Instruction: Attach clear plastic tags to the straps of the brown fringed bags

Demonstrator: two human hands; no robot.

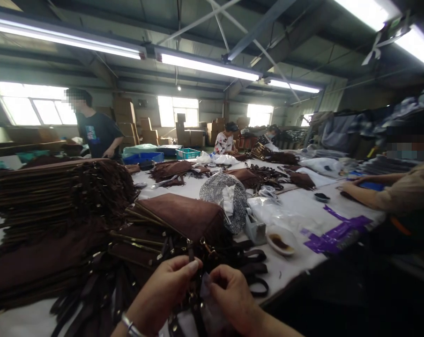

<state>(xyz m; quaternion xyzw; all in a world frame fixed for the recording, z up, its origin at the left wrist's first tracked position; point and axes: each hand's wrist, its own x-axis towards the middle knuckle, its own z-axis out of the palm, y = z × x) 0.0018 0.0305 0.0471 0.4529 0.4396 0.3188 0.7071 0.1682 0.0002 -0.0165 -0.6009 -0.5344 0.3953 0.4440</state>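
Note:
Thumb and fingers of my left hand (166, 285) are pinched on a dark brown strap (191, 250) with metal fittings, just below the near edge of a brown bag (183, 213). Beside it, my right hand (233, 292) pinches a thin translucent plastic piece (205, 285). Gold-coloured clasps (208, 248) lie between the bag and my hands. More dark straps (256, 269) spread to the right of the bag. A bracelet circles my left wrist.
Tall stacks of brown bags (39, 196) stand at left. Beyond the bag are a round patterned item (215, 187), a grey box (256, 229), a dish of brown stuff (281, 243) and purple plastic (334, 234). A person's arms (373, 189) rest at right; other people are farther back.

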